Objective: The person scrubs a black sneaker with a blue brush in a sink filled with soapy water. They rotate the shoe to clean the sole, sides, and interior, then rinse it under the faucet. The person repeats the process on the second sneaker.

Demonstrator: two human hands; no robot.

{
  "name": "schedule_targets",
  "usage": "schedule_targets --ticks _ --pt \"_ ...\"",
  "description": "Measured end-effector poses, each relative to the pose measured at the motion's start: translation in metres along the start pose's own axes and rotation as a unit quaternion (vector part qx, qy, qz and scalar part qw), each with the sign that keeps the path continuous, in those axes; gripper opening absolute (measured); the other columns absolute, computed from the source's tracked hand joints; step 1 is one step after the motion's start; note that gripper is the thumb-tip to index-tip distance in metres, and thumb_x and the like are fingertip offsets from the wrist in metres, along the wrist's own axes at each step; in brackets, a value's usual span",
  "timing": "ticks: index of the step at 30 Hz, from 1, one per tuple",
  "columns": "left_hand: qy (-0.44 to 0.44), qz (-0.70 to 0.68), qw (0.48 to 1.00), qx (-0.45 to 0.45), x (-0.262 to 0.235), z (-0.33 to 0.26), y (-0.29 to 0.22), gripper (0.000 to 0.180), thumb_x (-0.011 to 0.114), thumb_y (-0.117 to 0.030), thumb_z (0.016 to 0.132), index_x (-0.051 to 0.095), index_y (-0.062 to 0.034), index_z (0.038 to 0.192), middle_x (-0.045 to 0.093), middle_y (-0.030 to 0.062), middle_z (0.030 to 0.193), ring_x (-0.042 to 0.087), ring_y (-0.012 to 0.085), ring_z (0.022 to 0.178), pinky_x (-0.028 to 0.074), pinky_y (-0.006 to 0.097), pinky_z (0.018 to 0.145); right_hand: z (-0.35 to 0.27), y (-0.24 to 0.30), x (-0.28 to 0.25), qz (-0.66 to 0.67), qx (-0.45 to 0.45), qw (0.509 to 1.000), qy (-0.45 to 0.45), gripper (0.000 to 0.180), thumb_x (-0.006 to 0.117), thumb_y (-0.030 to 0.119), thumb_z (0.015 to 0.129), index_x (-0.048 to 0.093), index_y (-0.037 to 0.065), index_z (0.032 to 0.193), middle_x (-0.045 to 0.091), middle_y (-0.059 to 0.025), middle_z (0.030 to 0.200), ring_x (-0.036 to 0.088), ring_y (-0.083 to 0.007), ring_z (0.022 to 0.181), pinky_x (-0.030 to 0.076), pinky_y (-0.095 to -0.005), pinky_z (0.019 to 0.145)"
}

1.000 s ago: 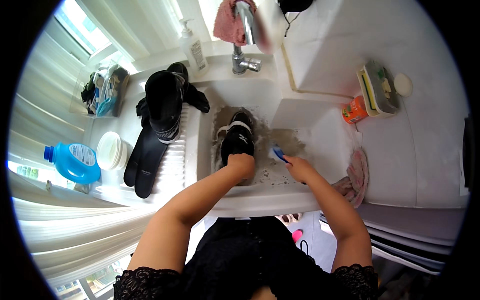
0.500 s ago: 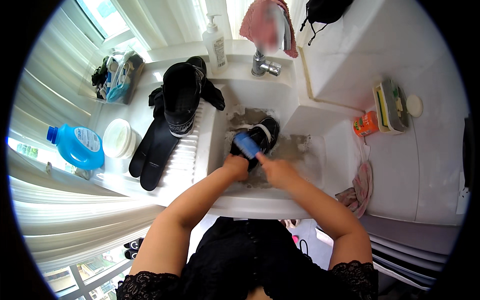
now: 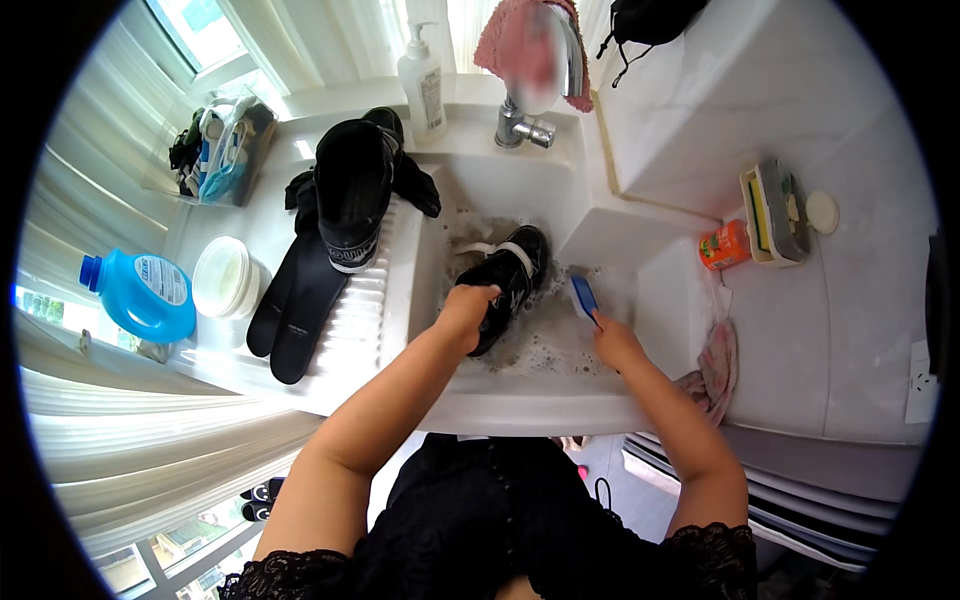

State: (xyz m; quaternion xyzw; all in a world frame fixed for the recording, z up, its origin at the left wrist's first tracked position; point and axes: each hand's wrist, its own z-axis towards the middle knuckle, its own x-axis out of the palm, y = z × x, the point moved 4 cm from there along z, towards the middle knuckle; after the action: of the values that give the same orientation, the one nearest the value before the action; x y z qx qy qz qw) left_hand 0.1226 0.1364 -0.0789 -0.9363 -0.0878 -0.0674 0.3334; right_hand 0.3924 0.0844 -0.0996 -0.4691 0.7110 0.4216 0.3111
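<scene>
A wet black shoe with a white strap (image 3: 522,262) lies tilted in the white sink (image 3: 665,300), above murky, sudsy water (image 3: 545,340). My left hand (image 3: 466,316) is closed round the shoe's near part, the thumb pressed on its upper. To the right of the shoe, my right hand (image 3: 618,346) grips the handle of a blue scrubbing brush (image 3: 584,296). The brush is apart from the shoe, over the water. Its bristles are hard to make out.
On the ribbed ledge at left stand another black shoe (image 3: 352,190) and two black insoles (image 3: 300,315). Beyond them are a white tub (image 3: 224,280), a blue detergent bottle (image 3: 145,295) and a pump bottle (image 3: 424,90). The faucet (image 3: 522,130) has a pink cloth (image 3: 515,45) over it.
My right hand has moved the brush off the shoe to the right. The shoe has turned slightly in my left hand, and its strap now sticks out to the left.
</scene>
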Motion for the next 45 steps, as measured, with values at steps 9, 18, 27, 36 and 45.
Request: schedule_targets --ticks 9,18,27,36,45 --pt "-0.079 -0.288 0.946 -0.129 0.007 0.057 0.015 0.06 0.048 -0.056 0.091 0.048 -0.0111 0.131 0.057 0.0131 0.124 0.061 0.0297 0.104 0.044 0.048 0.094 -0.004 0.09 -0.009 0.111 -0.042 0.993 0.02 0.052 0.045 0.019 0.094 0.034 0.02 0.144 0.064 -0.0211 0.101 0.061 -0.0378 0.095 0.047 -0.0459 0.083" --pt "-0.077 -0.336 0.931 -0.122 -0.005 0.099 0.035 0.034 0.054 -0.039 0.086 0.06 -0.0118 0.104 0.065 0.0108 0.099 0.064 0.0284 0.088 0.051 0.048 0.081 0.005 0.133 0.012 -0.037 -0.187 0.982 0.016 0.054 0.045 0.018 0.092 0.034 0.023 0.144 0.063 -0.0211 0.089 0.064 -0.0369 0.086 0.05 -0.0491 0.072" --pt "-0.003 -0.38 0.918 -0.111 -0.009 0.111 0.045 0.03 0.054 -0.029 0.086 0.055 -0.0073 0.106 0.061 0.0133 0.11 0.062 0.034 0.091 0.049 0.053 0.085 -0.022 0.141 -0.002 -0.01 -0.202 0.979 0.036 0.05 0.045 0.022 0.094 0.035 0.021 0.143 0.063 -0.0236 0.085 0.062 -0.0408 0.077 0.049 -0.0499 0.07" --pt "-0.035 -0.48 0.869 -0.117 0.03 0.032 0.041 0.036 0.06 -0.01 0.076 0.054 -0.0017 0.11 0.056 0.0168 0.117 0.057 0.0319 0.098 0.049 0.042 0.089 0.005 -0.028 0.031 -0.09 -0.009 0.996 0.012 0.05 0.048 0.021 0.092 0.039 0.02 0.141 0.065 -0.021 0.093 0.063 -0.038 0.084 0.049 -0.0469 0.075" --pt "-0.073 -0.427 0.899 -0.061 0.038 0.035 0.072 0.028 0.058 -0.005 0.08 0.056 0.0023 0.107 0.063 0.0158 0.108 0.062 0.0323 0.094 0.05 0.04 0.089 -0.034 0.102 -0.046 0.056 -0.134 0.989 -0.04 0.045 0.045 0.023 0.095 0.041 0.025 0.14 0.065 -0.0208 0.089 0.062 -0.0391 0.078 0.048 -0.0478 0.071"
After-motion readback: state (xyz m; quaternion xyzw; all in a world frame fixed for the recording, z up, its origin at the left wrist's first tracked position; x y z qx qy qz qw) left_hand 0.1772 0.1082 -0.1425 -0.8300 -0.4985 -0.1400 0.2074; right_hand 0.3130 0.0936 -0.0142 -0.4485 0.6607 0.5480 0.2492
